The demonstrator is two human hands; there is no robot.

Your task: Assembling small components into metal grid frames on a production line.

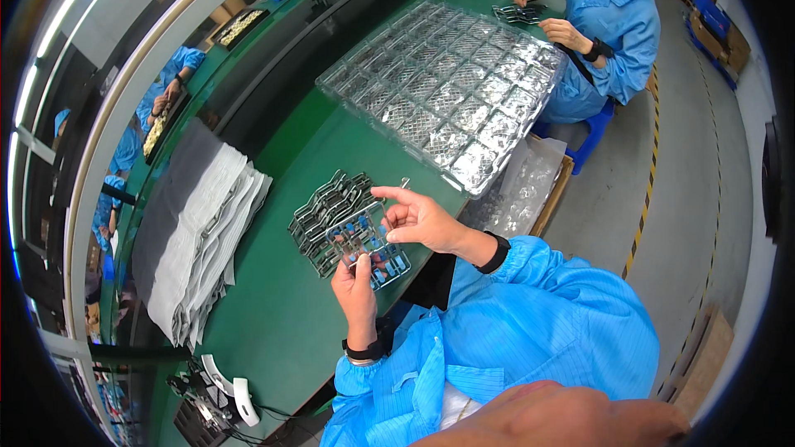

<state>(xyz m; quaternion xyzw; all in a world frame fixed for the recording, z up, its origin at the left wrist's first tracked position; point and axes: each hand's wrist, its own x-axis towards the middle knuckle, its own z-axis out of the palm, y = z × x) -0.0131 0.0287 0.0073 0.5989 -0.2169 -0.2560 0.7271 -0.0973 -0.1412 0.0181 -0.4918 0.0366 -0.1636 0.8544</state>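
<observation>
A thin metal frame (383, 242) with a grid of small blue and dark pieces is held over the table's near edge. My left hand (356, 294) pinches its lower left side, thumb on top. My right hand (422, 219) is at the frame's upper right edge, its index finger stretched out and its thumb apart from it. Whether its curled fingers touch the frame is hard to make out. Just behind the held frame lies a pile of similar dark metal frames (319, 219) on the green table (248, 298). A small silver piece (404, 183) shows beyond my right index finger.
A large clear compartment tray (447, 87) lies at the far right. To the left stands a stack of grey-white sheets (199, 232). A black and white device (219, 393) with cables sits near left. A co-worker in blue (613, 25) handles dark metal parts (517, 13) beyond the tray.
</observation>
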